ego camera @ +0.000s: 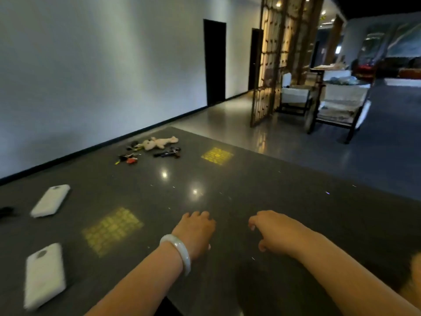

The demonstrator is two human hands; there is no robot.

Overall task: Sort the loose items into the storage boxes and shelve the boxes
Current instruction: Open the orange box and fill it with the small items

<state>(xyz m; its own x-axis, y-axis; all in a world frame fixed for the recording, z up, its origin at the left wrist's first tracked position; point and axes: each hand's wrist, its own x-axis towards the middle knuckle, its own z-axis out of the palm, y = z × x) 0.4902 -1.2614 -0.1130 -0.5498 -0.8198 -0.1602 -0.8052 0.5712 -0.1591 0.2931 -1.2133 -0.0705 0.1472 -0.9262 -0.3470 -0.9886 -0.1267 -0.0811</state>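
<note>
My left hand point(196, 230), with a pale bangle on the wrist, and my right hand point(271, 229) hover side by side over the near middle of the dark stone table point(262, 185). Both have loosely curled fingers and hold nothing. At the far end lie a cream plush toy point(159, 142), a dark toy pistol point(168, 153) and a bunch of keys with a red tag point(128, 158). Two white power banks lie at the left, one farther point(50, 200) and one nearer point(43, 274). No storage box is in view.
A small black object point(5, 212) sits at the left edge. Two yellow patches of light point(112, 230) point(217, 155) fall on the tabletop. A white wall runs along the left. A wooden lattice screen point(268, 65) and armchairs point(339, 103) stand beyond the table at the right.
</note>
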